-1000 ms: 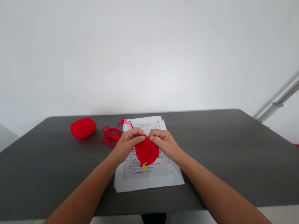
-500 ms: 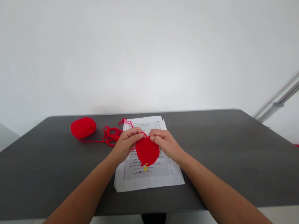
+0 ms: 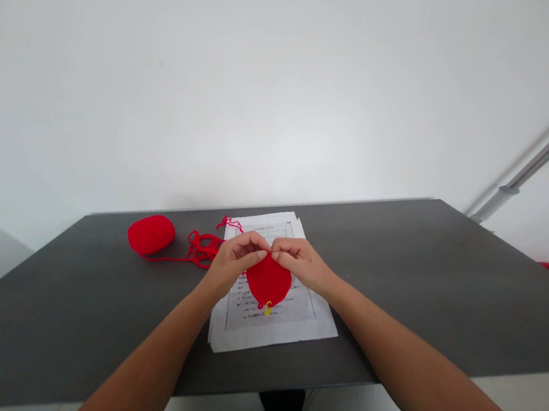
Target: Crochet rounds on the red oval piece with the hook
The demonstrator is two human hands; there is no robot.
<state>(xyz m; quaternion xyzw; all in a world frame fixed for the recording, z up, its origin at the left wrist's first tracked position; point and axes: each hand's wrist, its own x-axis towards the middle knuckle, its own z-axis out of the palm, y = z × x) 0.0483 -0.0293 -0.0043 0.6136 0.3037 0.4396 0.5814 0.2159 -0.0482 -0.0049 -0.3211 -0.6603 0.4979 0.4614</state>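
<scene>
A rounded red crochet piece (image 3: 267, 283) hangs between my two hands above the printed papers. My left hand (image 3: 235, 259) is closed, thumb and forefinger pinched at the top edge of the piece. Facing it, my right hand (image 3: 303, 262) pinches the same top edge, the fingertips of both hands almost touching. From the bottom of the piece dangles a small yellow stitch marker (image 3: 268, 309). Whatever lies between the fingertips is too small to make out.
Left on the dark table (image 3: 77, 301) lies a ball of red yarn (image 3: 151, 235). Tangled loops of red yarn (image 3: 205, 249) run from it toward my left hand. Printed sheets of paper (image 3: 248, 339) lie beneath my hands. A white wall (image 3: 269, 85) stands behind the table.
My left thumb and forefinger have shifted at the top edge. The red strand that ran over the left fingertips no longer shows there. My right hand has barely moved.
</scene>
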